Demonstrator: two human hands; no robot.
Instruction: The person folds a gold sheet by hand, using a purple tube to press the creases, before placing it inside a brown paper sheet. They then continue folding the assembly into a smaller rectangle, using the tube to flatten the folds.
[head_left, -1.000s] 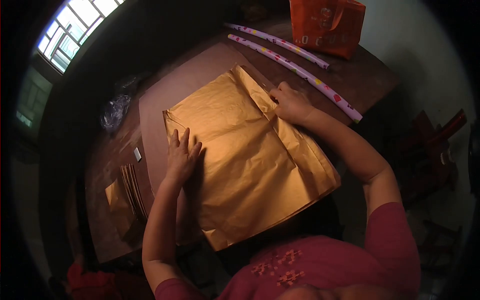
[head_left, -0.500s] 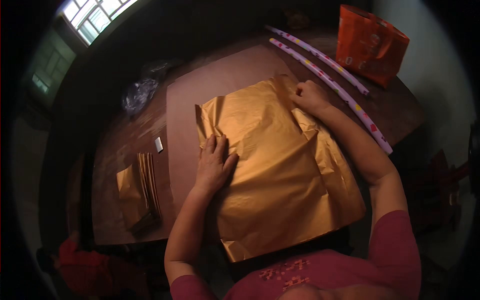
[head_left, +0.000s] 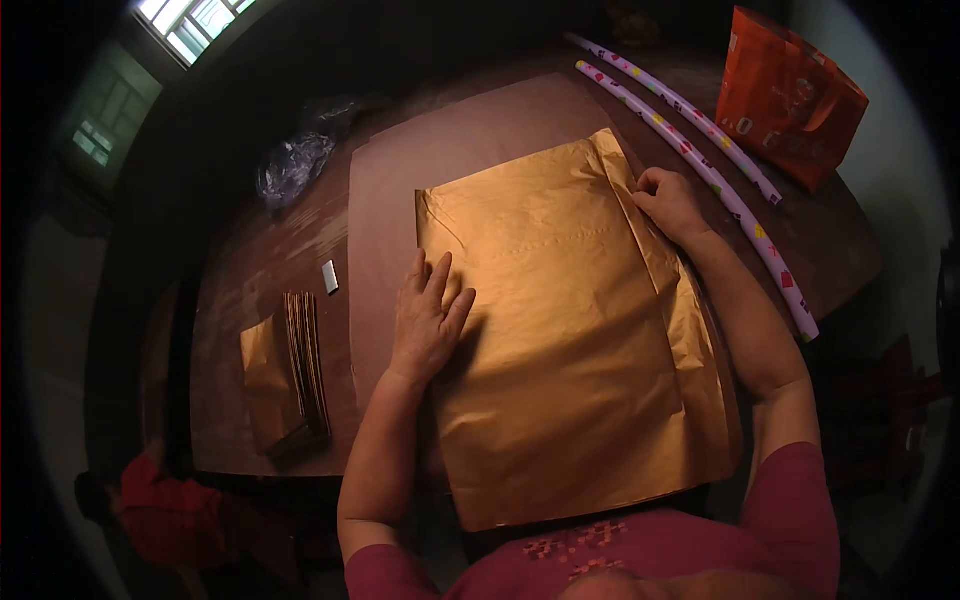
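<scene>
A large sheet of gold paper [head_left: 560,320] lies over a brown board [head_left: 470,140], its lower edge near my body. Faint creases run across it, and a strip along its right side is folded and crumpled. My left hand [head_left: 428,318] is at the sheet's left edge, fingers spread and slightly raised, casting a shadow on the paper. At the upper right edge my right hand [head_left: 675,208] has its fingers curled and pinched on the paper's border; the fingertips are partly hidden.
Folded gold paper [head_left: 285,375] stands in a stack at left, near a small silvery rectangular piece [head_left: 330,277]. Clear crumpled plastic [head_left: 295,165] lies farther back. Two patterned pink rolls [head_left: 735,205] and an orange bag [head_left: 790,100] are at right. A person in red [head_left: 170,515] is at lower left.
The gold sheet lies flatter and smoother, with its top right corner straightened. My left hand's fingers have spread and lifted a little. The whole view has shifted slightly.
</scene>
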